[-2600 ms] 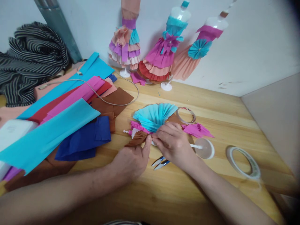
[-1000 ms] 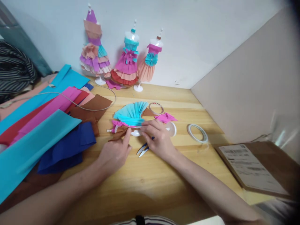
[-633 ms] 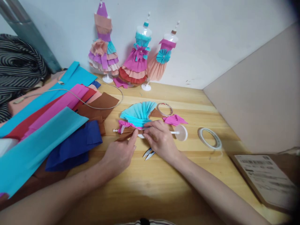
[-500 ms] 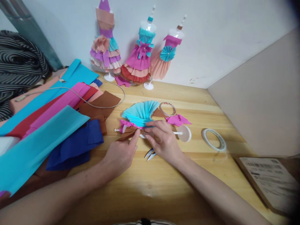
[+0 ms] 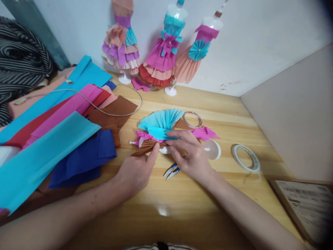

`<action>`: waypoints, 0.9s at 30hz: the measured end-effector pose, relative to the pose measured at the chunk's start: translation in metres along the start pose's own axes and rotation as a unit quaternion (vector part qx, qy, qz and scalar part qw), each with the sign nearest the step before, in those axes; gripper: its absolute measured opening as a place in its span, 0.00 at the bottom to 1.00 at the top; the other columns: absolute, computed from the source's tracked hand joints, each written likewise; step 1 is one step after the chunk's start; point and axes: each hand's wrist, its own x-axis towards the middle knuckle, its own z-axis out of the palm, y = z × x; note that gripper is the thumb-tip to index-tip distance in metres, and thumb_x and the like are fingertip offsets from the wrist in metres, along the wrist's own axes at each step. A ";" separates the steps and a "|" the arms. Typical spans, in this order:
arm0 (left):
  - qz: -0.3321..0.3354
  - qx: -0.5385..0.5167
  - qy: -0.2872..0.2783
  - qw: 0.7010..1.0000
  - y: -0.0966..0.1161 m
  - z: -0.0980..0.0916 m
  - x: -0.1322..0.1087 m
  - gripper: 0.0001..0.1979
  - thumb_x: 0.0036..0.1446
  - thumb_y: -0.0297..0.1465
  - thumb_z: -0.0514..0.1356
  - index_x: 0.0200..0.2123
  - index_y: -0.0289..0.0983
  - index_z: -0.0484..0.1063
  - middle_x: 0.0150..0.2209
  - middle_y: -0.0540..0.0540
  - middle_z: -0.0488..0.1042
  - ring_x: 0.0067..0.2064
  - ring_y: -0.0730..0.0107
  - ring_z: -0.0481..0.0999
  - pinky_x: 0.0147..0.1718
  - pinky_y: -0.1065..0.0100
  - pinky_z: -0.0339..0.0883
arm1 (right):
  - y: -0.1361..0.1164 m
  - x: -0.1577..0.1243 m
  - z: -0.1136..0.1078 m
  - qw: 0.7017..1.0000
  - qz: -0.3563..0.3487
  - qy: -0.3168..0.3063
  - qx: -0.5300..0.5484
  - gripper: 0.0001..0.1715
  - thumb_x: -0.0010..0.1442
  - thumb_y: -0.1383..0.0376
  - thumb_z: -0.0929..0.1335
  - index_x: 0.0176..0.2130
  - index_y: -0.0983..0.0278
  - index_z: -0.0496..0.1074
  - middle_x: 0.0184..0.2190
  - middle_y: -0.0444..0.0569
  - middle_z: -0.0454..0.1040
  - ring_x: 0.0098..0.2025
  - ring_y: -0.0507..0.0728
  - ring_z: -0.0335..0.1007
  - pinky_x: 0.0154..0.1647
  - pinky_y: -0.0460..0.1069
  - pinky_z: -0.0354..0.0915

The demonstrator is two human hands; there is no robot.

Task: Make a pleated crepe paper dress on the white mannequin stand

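A small dress form lies on its side on the table, its round white base [image 5: 213, 150] toward the right. It wears a magenta crepe paper top [image 5: 142, 135] and has a pleated turquoise paper [image 5: 158, 121] fanned out on its far side. Gathered brown crepe paper [image 5: 144, 148] lies over its near side. My left hand [image 5: 136, 172] has curled fingers, the index finger and thumb on the brown paper. My right hand [image 5: 191, 152] pinches the gathered end of the brown paper at the form's waist, its upper fingers against the turquoise paper. Its fingertips are partly hidden.
Thread snips [image 5: 171, 171] lie under my right hand. A tape roll [image 5: 256, 163] is at the right, near a cardboard box [image 5: 304, 201]. Another ring of tape [image 5: 200, 123] lies beyond the hands. Three dressed forms [image 5: 161, 66] stand by the wall; folded crepe papers [image 5: 65, 139] fill the left.
The view has shifted, so everything appears a little displaced, mostly to the right. Both hands keep their hold on the brown paper, with little visible change.
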 end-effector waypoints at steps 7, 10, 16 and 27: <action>0.005 0.031 -0.007 0.999 0.001 0.000 0.000 0.30 0.58 0.24 0.49 0.65 0.28 0.50 0.30 0.42 0.78 0.25 0.65 0.76 0.20 0.70 0.67 | -0.002 0.001 0.000 1.000 -0.023 -0.011 0.007 0.07 0.58 0.71 0.66 0.36 0.64 0.75 0.43 0.56 0.76 0.48 0.63 0.69 0.46 0.61 0.67; 0.006 0.050 -0.022 0.998 0.003 0.000 0.001 0.30 0.59 0.24 0.50 0.64 0.30 0.51 0.29 0.43 0.78 0.24 0.65 0.76 0.20 0.71 0.66 | -0.002 0.001 0.000 0.999 -0.034 -0.014 0.009 0.07 0.58 0.71 0.67 0.37 0.64 0.74 0.44 0.57 0.75 0.49 0.63 0.69 0.47 0.61 0.66; 0.028 0.069 0.043 0.996 0.004 0.005 -0.002 0.29 0.58 0.25 0.52 0.63 0.28 0.54 0.26 0.45 0.76 0.22 0.67 0.75 0.17 0.72 0.62 | 0.000 0.003 0.003 0.999 -0.041 -0.023 -0.009 0.06 0.58 0.72 0.66 0.36 0.65 0.74 0.43 0.57 0.76 0.50 0.64 0.68 0.47 0.62 0.66; 0.059 0.108 0.143 0.982 0.000 0.012 -0.003 0.25 0.57 0.23 0.52 0.58 0.24 0.59 0.22 0.48 0.71 0.18 0.69 0.70 0.14 0.71 0.58 | 0.001 0.001 0.006 0.998 -0.046 -0.031 -0.011 0.10 0.58 0.71 0.66 0.41 0.64 0.74 0.44 0.57 0.76 0.51 0.64 0.68 0.48 0.63 0.66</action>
